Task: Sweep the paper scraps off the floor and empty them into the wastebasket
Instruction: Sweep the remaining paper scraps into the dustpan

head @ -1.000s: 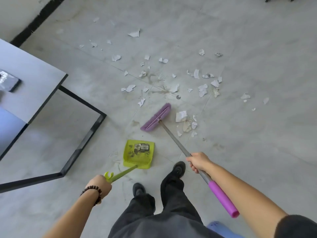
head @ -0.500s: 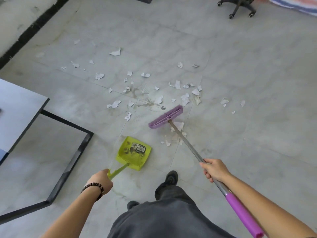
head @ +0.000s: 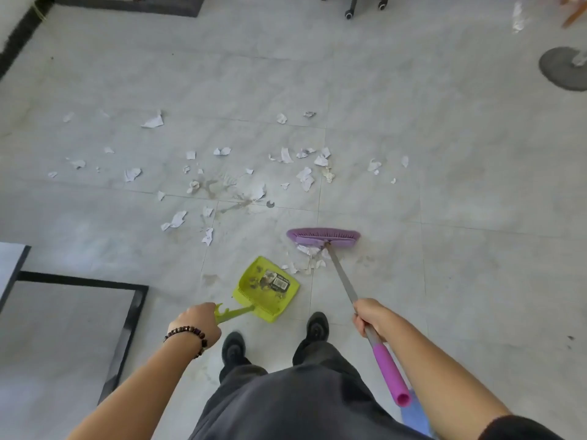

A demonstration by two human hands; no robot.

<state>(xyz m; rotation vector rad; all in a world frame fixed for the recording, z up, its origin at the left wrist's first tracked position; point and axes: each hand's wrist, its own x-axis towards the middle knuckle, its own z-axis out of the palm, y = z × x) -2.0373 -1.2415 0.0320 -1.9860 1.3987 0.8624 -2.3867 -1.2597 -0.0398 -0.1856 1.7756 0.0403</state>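
Note:
My right hand (head: 373, 317) grips the grey shaft of a broom; its purple head (head: 323, 237) sits on the floor ahead of my right foot. A small heap of paper scraps (head: 306, 258) lies just in front of the head, on my side, next to the mouth of the green dustpan (head: 266, 290). My left hand (head: 197, 322) holds the dustpan's green handle; the pan lies flat on the floor with dirt and a label inside. Several more white paper scraps (head: 305, 177) are scattered farther out. No wastebasket is in view.
A table's black frame (head: 127, 331) and grey top corner (head: 9, 265) stand at the lower left. A wheeled office chair base (head: 352, 4) is at the top, a round grey stand base (head: 563, 71) at the upper right. A dark mat (head: 133, 4) lies top left.
The broom head has swung from slanted to level and moved right, dragging scraps toward the dustpan. The dustpan's mouth has turned toward the heap. My view has tilted up, showing more far floor.

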